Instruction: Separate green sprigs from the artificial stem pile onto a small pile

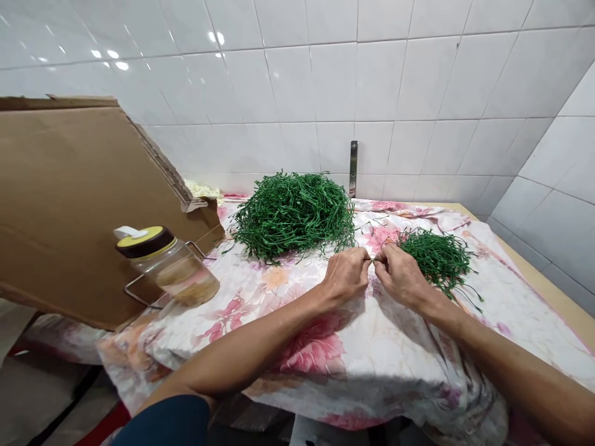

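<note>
A white tiled wall (334,80) fills the background, meeting a second wall in a corner at the right. Below it, a table is spread with a rumpled floral cloth (372,350) in white, pink and orange, with a pale bare edge at the right. A large brown cardboard box (83,198) leans in at the left.

On the cloth, towards the wall, sits a big tangled heap of green strands (292,214), many tipped with tiny knobs. Beside the box is a clear bottle (186,279) with a yellow and dark brown lid, tilted, with wire loops on either side of it. A smaller green pile (434,257) lies just beyond the right forearm.

The person's left hand (347,272) and right hand (400,272) meet between the two heaps, nearly touching. On each, thumb and forefinger are pinched together and the other fingers curled in. Against the wall stands a narrow metal strip (354,167).

Smallest of all, a thin strand (371,259) runs across the slight gap between the hands, its ends gripped in the opposing fingertips; its full length is hidden.
</note>
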Available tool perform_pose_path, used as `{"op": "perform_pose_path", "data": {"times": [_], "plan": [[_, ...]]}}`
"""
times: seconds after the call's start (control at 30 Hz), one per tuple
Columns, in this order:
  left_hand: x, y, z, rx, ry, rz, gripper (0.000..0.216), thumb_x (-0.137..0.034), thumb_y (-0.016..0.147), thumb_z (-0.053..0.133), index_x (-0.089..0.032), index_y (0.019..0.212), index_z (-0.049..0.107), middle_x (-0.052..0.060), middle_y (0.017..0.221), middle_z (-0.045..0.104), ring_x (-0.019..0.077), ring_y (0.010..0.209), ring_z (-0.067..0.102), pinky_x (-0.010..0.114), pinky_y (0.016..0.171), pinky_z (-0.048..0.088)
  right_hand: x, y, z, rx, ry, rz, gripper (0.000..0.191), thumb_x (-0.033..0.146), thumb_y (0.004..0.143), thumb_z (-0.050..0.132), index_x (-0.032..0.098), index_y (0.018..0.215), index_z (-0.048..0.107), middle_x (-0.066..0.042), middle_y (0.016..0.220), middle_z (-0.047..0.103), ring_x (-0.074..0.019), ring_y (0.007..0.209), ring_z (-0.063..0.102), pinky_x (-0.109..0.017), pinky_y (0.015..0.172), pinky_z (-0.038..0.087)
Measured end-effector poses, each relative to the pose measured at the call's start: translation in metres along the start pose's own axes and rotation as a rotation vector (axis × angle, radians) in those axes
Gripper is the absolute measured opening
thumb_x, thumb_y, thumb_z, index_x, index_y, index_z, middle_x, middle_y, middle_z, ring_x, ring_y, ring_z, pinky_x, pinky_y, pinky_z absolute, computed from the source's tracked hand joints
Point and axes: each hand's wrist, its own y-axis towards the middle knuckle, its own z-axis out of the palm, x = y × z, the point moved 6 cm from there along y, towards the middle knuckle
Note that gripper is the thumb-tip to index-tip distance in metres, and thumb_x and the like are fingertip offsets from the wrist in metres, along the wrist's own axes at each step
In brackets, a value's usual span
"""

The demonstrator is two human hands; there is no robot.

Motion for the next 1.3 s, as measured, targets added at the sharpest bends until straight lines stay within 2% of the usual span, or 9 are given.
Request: {"op": "perform_pose_path", "data": {"times": [0.13, 0.27, 0.37, 0.47, 0.63, 0.77, 0.93, 1.3], "plan": [[0.001, 0.002, 0.002, -0.003, -0.012, -0.020, 0.018, -0.021, 0.088, 0.054, -0.017, 0.089, 0.071, 0.008, 0.083, 0.071, 0.0194, 0.074, 0.061, 0.029, 0.066, 0.038, -0.003, -0.003, 0.002, 0.021, 0.066, 0.090, 0.013, 0.018, 0.085, 0.051, 0.022, 0.074, 0.048, -0.002, 0.070, 0.055, -0.0170, 0.064, 0.049, -0.029, 0.062, 0.036], [0.026, 0.013, -0.002, -0.061, -0.012, -0.169, 0.021, -0.020, 0.086, 0.053, -0.015, 0.087, 0.073, 0.008, 0.078, 0.071, 0.0190, 0.069, 0.059, 0.029, 0.064, 0.035, 0.009, -0.008, 0.004, 0.041, 0.134, 0.101, 0.008, 0.017, 0.083, 0.053, 0.021, 0.076, 0.053, -0.002, 0.071, 0.059, -0.0156, 0.063, 0.051, -0.028, 0.062, 0.038], [0.050, 0.023, -0.002, -0.038, -0.201, -0.269, 0.020, -0.026, 0.084, 0.059, -0.015, 0.082, 0.075, 0.004, 0.070, 0.068, 0.0158, 0.064, 0.056, 0.027, 0.062, 0.035, 0.015, -0.007, -0.005, 0.042, 0.219, 0.091, 0.009, 0.022, 0.088, 0.054, 0.020, 0.079, 0.056, -0.001, 0.070, 0.060, -0.0141, 0.061, 0.053, -0.027, 0.061, 0.040], [0.060, 0.029, 0.003, -0.004, -0.433, -0.284, 0.026, -0.037, 0.082, 0.065, -0.014, 0.082, 0.077, 0.000, 0.065, 0.064, 0.0123, 0.060, 0.050, 0.025, 0.059, 0.034, 0.004, -0.001, -0.031, -0.073, 0.241, 0.152, 0.014, 0.030, 0.091, 0.058, 0.020, 0.081, 0.059, 0.001, 0.069, 0.062, -0.0127, 0.057, 0.053, -0.025, 0.057, 0.041], [0.048, 0.025, 0.013, 0.050, -0.743, -0.246, 0.031, -0.041, 0.077, 0.070, -0.011, 0.080, 0.073, -0.001, 0.063, 0.058, 0.0086, 0.056, 0.046, 0.023, 0.055, 0.033, -0.029, 0.004, -0.082, -0.384, 0.157, 0.243, 0.014, 0.033, 0.086, 0.064, 0.019, 0.085, 0.064, -0.001, 0.073, 0.066, -0.0147, 0.061, 0.060, -0.026, 0.060, 0.047], [0.036, 0.018, 0.019, 0.126, -0.940, -0.315, 0.030, -0.042, 0.077, 0.070, -0.012, 0.077, 0.066, -0.005, 0.058, 0.051, 0.0055, 0.044, 0.041, 0.022, 0.045, 0.029, -0.051, 0.004, -0.107, -0.522, 0.010, 0.283, 0.013, 0.031, 0.084, 0.066, 0.019, 0.089, 0.068, -0.003, 0.077, 0.071, -0.0159, 0.063, 0.063, -0.028, 0.066, 0.049], [0.029, 0.015, 0.020, 0.156, -1.021, -0.314, 0.030, -0.041, 0.078, 0.071, -0.012, 0.077, 0.065, -0.001, 0.067, 0.059, 0.0051, 0.044, 0.046, 0.020, 0.040, 0.033, -0.069, 0.007, -0.116, -0.485, -0.099, 0.317, 0.015, 0.031, 0.084, 0.066, 0.018, 0.087, 0.073, -0.004, 0.071, 0.072, -0.0166, 0.059, 0.062, -0.029, 0.067, 0.049], [0.026, 0.014, 0.019, 0.172, -1.049, -0.315, 0.035, -0.045, 0.077, 0.074, -0.012, 0.074, 0.064, 0.001, 0.066, 0.061, 0.0044, 0.043, 0.046, 0.019, 0.039, 0.034, -0.082, 0.010, -0.116, -0.449, -0.064, 0.356, 0.020, 0.033, 0.086, 0.064, 0.017, 0.090, 0.075, -0.007, 0.079, 0.075, -0.0186, 0.062, 0.064, -0.033, 0.070, 0.050]]}}
